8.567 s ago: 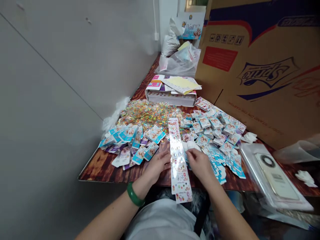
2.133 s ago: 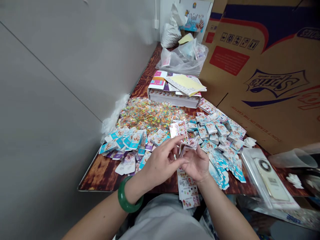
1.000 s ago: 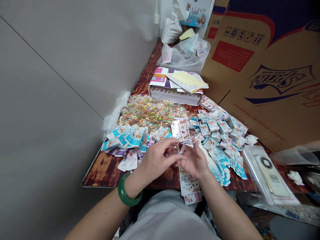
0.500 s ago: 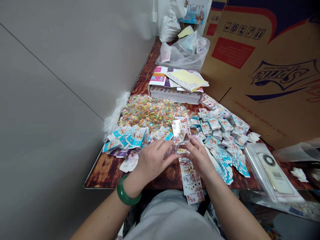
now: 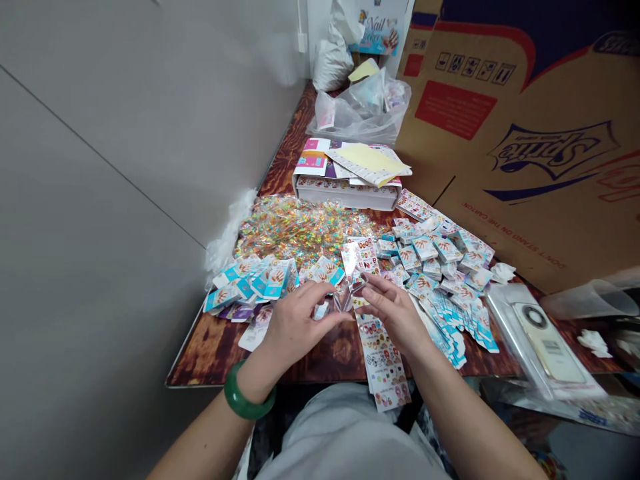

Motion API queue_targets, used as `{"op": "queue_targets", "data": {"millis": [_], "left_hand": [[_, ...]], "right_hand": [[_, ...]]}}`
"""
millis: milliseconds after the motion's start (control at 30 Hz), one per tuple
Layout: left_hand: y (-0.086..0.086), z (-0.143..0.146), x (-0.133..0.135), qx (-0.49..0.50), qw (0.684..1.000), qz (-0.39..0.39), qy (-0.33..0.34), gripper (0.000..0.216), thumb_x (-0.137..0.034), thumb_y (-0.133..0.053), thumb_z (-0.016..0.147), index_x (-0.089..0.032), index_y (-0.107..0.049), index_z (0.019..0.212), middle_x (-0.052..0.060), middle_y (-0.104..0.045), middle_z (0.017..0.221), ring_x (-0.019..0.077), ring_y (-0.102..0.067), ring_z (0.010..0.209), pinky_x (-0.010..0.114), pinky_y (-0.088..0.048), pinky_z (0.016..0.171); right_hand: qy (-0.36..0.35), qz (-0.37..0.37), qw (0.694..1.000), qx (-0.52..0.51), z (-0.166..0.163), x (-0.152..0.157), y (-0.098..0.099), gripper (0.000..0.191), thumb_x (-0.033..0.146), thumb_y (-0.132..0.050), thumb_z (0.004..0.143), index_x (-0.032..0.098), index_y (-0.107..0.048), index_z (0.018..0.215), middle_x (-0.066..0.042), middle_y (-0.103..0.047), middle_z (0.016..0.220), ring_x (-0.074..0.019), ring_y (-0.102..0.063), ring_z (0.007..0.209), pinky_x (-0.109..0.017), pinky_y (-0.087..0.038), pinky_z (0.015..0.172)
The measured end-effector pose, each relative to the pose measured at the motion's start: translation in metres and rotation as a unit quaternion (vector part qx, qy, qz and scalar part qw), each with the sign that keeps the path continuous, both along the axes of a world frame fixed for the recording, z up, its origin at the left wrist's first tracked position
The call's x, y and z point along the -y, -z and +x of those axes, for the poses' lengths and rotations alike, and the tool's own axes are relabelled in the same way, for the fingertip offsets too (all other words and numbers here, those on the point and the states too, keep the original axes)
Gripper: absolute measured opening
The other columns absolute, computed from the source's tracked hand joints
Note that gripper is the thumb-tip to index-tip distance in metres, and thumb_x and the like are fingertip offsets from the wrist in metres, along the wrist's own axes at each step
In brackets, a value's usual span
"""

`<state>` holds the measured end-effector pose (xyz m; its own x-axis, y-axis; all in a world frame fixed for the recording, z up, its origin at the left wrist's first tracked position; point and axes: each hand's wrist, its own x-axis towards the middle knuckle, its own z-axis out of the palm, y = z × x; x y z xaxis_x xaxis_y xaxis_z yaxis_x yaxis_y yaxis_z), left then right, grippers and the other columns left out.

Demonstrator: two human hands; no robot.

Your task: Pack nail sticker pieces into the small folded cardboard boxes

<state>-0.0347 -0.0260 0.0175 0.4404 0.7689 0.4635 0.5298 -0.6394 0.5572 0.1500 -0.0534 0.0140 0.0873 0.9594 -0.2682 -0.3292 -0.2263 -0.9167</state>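
Over the table's front part, my left hand [image 5: 300,317] pinches a small clear plastic piece [image 5: 344,299], shiny and see-through; its exact kind is hard to make out. My right hand [image 5: 393,310] faces it, fingers curled, fingertips closed on the piece's right side. Below and behind the hands lies a long strip of nail sticker sheets [image 5: 383,363], hanging past the table edge. Folded blue-and-white nail sticker cards [image 5: 275,277] lie beyond my left hand. Right of my right hand are a heap of small folded card packs [image 5: 425,248] and a fanned row of blue cards [image 5: 453,327].
Behind the cards spreads a pile of colourful clear packets [image 5: 300,223]. Farther back stand an open white box [image 5: 345,195] and a plastic bag [image 5: 360,123]. A big cardboard carton [image 5: 465,173] borders the right, a grey wall [image 5: 125,167] the left. A phone [image 5: 547,343] lies at right.
My hands have drawn slightly apart, the left moving a little left and down. The clear plastic piece shows more openly between them. The camera view has shifted slightly.
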Motion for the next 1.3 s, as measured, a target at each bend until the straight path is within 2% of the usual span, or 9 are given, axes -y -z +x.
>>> {"op": "queue_targets", "data": {"millis": [400,700,800,867,933,1033,1100,1200,1300], "left_hand": [[0.000,0.000,0.004,-0.002,0.999,0.030,0.013,0.034,-0.044,-0.064,0.075,-0.016,-0.057,0.095,0.004,-0.063,0.081,0.0162,-0.060,0.074,0.027,-0.046,0.066],[0.002,-0.007,0.002,0.005,1.000,-0.020,-0.015,0.034,-0.044,-0.066,0.073,-0.018,-0.058,0.095,0.001,-0.061,0.077,0.0137,-0.057,0.068,0.026,-0.047,0.066],[0.003,-0.007,0.003,0.021,0.999,-0.042,-0.014,0.034,-0.044,-0.066,0.073,-0.019,-0.059,0.094,0.001,-0.060,0.075,0.0120,-0.055,0.063,0.025,-0.046,0.063],[0.003,-0.008,0.003,0.057,0.994,-0.091,-0.007,0.033,-0.043,-0.068,0.071,-0.019,-0.059,0.093,0.000,-0.059,0.075,0.0107,-0.053,0.060,0.024,-0.045,0.060],[0.004,-0.009,0.002,0.112,0.979,-0.168,0.007,0.033,-0.042,-0.069,0.071,-0.019,-0.059,0.092,0.001,-0.060,0.078,0.0110,-0.054,0.062,0.023,-0.045,0.058],[0.006,-0.011,0.000,0.189,0.935,-0.295,0.059,0.036,-0.041,-0.071,0.069,-0.018,-0.059,0.093,0.003,-0.062,0.085,0.0143,-0.059,0.073,0.025,-0.048,0.064],[0.006,-0.010,0.000,0.229,0.893,-0.373,0.108,0.039,-0.041,-0.073,0.066,-0.018,-0.059,0.093,0.004,-0.063,0.088,0.0161,-0.060,0.077,0.028,-0.049,0.068],[0.004,-0.006,0.001,0.276,0.833,-0.455,0.152,0.039,-0.037,-0.074,0.065,-0.018,-0.058,0.095,0.005,-0.064,0.090,0.0170,-0.062,0.080,0.030,-0.050,0.071],[0.003,0.003,0.006,0.289,0.812,-0.481,0.157,0.037,-0.032,-0.071,0.069,-0.018,-0.057,0.101,0.006,-0.064,0.097,0.0170,-0.062,0.085,0.029,-0.051,0.073]], "right_hand": [[-0.024,-0.025,0.997,0.065,-0.007,0.001,-0.012,0.056,0.039,-0.073,0.064,0.023,-0.058,0.116,-0.006,-0.064,0.091,-0.0212,-0.059,0.086,-0.031,-0.050,0.064],[-0.066,-0.027,0.996,0.052,0.000,0.003,-0.016,0.056,0.033,-0.072,0.066,0.026,-0.054,0.118,0.000,-0.060,0.080,-0.0156,-0.057,0.076,-0.028,-0.051,0.062],[-0.082,-0.013,0.995,0.063,0.003,0.002,-0.015,0.053,0.034,-0.070,0.068,0.028,-0.055,0.118,-0.001,-0.060,0.081,-0.0164,-0.058,0.078,-0.027,-0.051,0.060],[-0.115,0.005,0.991,0.074,0.007,0.002,-0.015,0.052,0.035,-0.069,0.070,0.028,-0.055,0.119,-0.002,-0.061,0.087,-0.0184,-0.058,0.085,-0.028,-0.050,0.061],[-0.141,0.030,0.985,0.096,0.013,0.001,-0.016,0.050,0.034,-0.070,0.070,0.028,-0.057,0.119,-0.005,-0.062,0.101,-0.0209,-0.057,0.096,-0.031,-0.050,0.069],[-0.144,0.065,0.980,0.125,0.024,-0.001,-0.016,0.049,0.031,-0.073,0.067,0.029,-0.060,0.115,-0.005,-0.058,0.118,-0.0228,-0.050,0.111,-0.036,-0.046,0.084],[-0.158,0.065,0.978,0.117,0.027,-0.002,-0.016,0.044,0.029,-0.076,0.064,0.028,-0.064,0.106,-0.003,-0.061,0.111,-0.0214,-0.054,0.103,-0.036,-0.046,0.083],[-0.169,0.052,0.979,0.098,0.023,-0.003,-0.014,0.030,0.026,-0.079,0.058,0.023,-0.065,0.085,0.001,-0.063,0.082,-0.0152,-0.058,0.075,-0.029,-0.046,0.069],[-0.126,0.063,0.981,0.135,0.011,-0.004,-0.010,0.031,0.028,-0.080,0.057,0.021,-0.058,0.079,0.004,-0.058,0.071,-0.0129,-0.053,0.065,-0.026,-0.042,0.060]]}}
